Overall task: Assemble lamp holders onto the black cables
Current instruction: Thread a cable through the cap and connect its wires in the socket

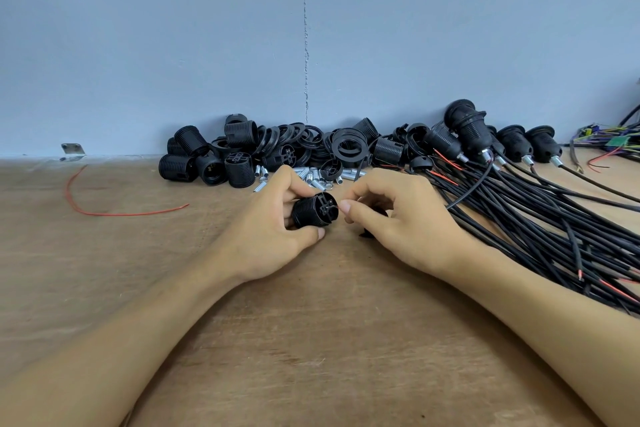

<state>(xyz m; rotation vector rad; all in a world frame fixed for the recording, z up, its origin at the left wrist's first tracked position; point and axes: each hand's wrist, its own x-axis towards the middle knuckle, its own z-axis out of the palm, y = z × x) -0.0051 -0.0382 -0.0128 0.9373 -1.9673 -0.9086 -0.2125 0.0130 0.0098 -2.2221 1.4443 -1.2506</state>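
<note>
Now, left hand [273,218]: is curling around a ribbed, cylindrical black plastic lamp holder [313,210], centre frame.
Right hand [398,218]: is pinching a thin wire tip [336,206] at the holder's slotted end.
Black cables [554,218]: are fanning out, smooth and round, at right.
Spare parts: threaded shells [239,168], flat rings [348,146] and shiny metal tubes [313,177] are lying heaped along the wall [173,45].
Tabletop [311,340]: is showing grainy brown wood.

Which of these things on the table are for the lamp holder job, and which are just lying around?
In the job:
lamp holder, gripped by the left hand
thin wire, pinched by the right hand
black cables
spare holder parts
metal tubes

Lying about:
loose red wire
metal bracket
coloured wire tangle
</note>
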